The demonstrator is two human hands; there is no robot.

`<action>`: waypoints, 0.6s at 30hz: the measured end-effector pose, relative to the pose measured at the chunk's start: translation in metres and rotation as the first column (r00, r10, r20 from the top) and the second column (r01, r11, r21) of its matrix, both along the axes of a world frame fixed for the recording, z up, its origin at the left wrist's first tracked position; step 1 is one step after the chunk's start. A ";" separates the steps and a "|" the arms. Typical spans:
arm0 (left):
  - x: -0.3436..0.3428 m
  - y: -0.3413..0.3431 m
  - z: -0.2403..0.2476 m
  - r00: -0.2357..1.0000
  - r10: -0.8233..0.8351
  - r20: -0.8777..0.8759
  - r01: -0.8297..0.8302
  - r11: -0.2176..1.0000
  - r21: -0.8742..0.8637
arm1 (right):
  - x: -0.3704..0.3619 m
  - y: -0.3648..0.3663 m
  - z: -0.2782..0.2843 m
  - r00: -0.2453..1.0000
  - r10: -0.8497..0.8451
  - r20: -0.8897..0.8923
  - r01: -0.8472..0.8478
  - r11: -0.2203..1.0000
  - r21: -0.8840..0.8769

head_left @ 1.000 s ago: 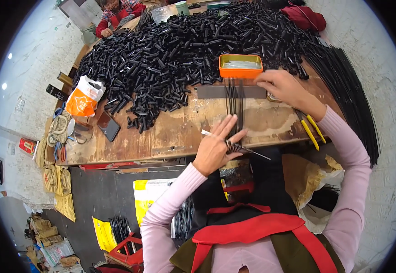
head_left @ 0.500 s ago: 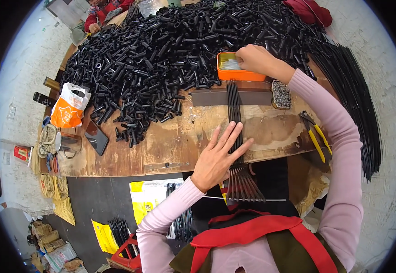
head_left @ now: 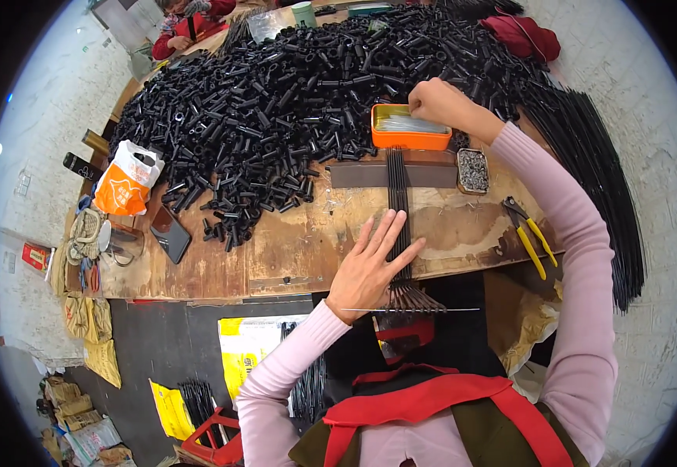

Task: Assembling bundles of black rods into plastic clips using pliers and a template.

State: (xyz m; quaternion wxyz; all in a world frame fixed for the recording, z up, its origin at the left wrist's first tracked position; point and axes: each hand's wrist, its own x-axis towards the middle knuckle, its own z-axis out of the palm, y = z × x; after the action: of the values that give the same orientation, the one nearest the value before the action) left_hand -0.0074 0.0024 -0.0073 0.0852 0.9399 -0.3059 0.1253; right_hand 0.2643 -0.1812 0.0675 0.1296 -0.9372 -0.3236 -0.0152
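My left hand [head_left: 373,265] lies flat with fingers spread, pressing on a row of thin black rods like umbrella ribs [head_left: 398,183]. Their near ends fan out beyond the table edge, where a thin metal wire [head_left: 455,310] runs across them. Over the back right edge of an orange box [head_left: 412,140], my right hand [head_left: 441,101] is closed, fingertips pinched; whatever they hold is hidden. Thin pale, wire-like pieces [head_left: 408,123] lie inside the box. A flat grey-brown strip [head_left: 354,175] rests on the table beneath the rods' far part.
A large heap of black plastic tubular parts [head_left: 253,117] covers the back. At the right are a tin of small metal bits [head_left: 473,171], yellow-handled pliers [head_left: 531,237] and long black rods [head_left: 603,187]. A phone [head_left: 170,233] and bag [head_left: 127,183] lie left. A person [head_left: 187,27] sits far left.
My right hand has lifted slightly off the box, showing more of the pale pieces. The fanned rod ends have shifted up toward the table edge. My left hand stays on the rods.
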 end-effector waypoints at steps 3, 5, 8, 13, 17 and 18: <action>-0.002 0.003 0.002 1.000 0.005 -0.012 -0.005 1.000 -0.003 | -0.039 -0.002 0.007 0.985 0.072 0.158 -0.100 0.979 0.175; 0.001 0.003 0.001 1.000 0.018 -0.010 -0.018 1.000 0.005 | -0.065 -0.011 -0.020 0.970 0.155 0.190 -0.184 0.972 0.149; 0.003 0.004 -0.001 0.998 -0.053 -0.033 0.052 0.999 -0.016 | -0.091 -0.018 -0.043 0.948 0.218 0.231 -0.253 0.958 0.135; 0.004 0.004 0.000 0.999 -0.024 -0.049 0.024 1.000 0.013 | -0.101 -0.024 -0.045 0.955 0.210 0.210 -0.239 0.963 0.126; 0.002 0.004 0.001 0.998 -0.027 -0.060 0.028 0.999 0.020 | -0.105 -0.024 -0.045 0.950 0.197 0.241 -0.231 0.966 0.119; 0.003 0.003 0.002 0.998 -0.030 -0.064 0.030 1.000 0.001 | -0.103 -0.024 -0.046 0.947 0.202 0.249 -0.239 0.962 0.130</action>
State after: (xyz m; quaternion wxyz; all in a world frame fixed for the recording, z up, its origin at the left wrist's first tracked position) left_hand -0.0045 0.0058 -0.0049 0.0956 0.9388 -0.3174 0.0937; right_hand 0.1616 -0.2051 0.0211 0.1653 -0.8734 -0.4373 -0.1364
